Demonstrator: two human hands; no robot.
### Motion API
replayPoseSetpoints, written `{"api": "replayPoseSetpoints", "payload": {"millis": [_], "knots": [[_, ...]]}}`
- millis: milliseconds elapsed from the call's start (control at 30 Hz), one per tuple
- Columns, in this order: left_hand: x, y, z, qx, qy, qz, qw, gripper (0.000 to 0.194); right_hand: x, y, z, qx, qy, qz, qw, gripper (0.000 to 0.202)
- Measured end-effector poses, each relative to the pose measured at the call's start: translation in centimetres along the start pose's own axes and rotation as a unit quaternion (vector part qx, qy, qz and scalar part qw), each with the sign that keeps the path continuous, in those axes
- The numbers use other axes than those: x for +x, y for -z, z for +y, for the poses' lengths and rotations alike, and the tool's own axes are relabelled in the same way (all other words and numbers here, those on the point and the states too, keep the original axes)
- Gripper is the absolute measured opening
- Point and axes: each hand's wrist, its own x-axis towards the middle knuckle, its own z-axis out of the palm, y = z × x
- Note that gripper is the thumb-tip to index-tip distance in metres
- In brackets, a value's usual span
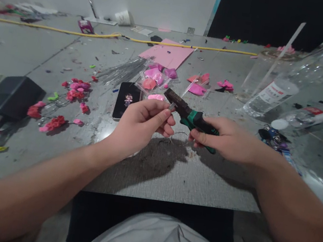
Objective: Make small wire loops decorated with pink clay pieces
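My right hand (214, 135) is wrapped round the green-and-black handles of a pair of pliers (192, 117), whose dark jaws point up and to the left. Thumb and fingers of my left hand (149, 119) pinch a thin metallic wire (172, 106) right beside the jaws. Whether the jaws grip the wire, I cannot tell. Just behind my left hand lie a phone (124, 101) and a pink piece of clay (156, 97). Farther back are clear bags of pink and coral clay (153, 74) and a bundle of thin wires (123, 72).
Red and pink flower-like pieces on wires (76, 89) lie at left, near a black box (12, 95) with a cable. A pink sheet (172, 53) and a yellow cord (107, 35) are at the back. Clear bottles (271, 95) stand and lie at right.
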Motion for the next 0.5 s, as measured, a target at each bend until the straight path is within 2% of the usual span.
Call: {"api": "replayPoseSetpoints", "payload": {"millis": [200,500], "knots": [[-0.05,0.08,0.13,0.0,0.007,-0.002,1.0,0.015,-0.06,0.19,-0.49,0.021,-0.002,-0.022,1.0,0.031],[0.01,0.12,0.0,0.015,0.022,-0.001,1.0,0.014,0.01,0.14,0.0,-0.058,-0.001,0.011,0.998,0.037]]}}
